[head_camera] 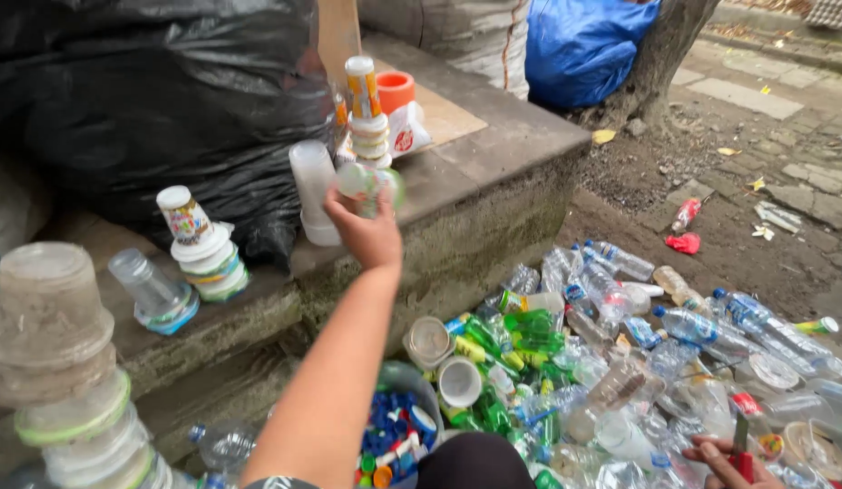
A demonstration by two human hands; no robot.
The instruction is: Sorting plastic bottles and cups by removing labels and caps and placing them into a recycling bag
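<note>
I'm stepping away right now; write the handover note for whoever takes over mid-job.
Left hand: raised to the concrete ledge, gripping a clear plastic cup at the foot of the tall stack of cups.
Right hand: low at bottom right, holding a red-handled cutter over the pile of plastic bottles.
Done: several cup stacks stand on the ledge; bottle caps sit in a tub.
Left: many bottles and loose cups lie unsorted on the ground.
</note>
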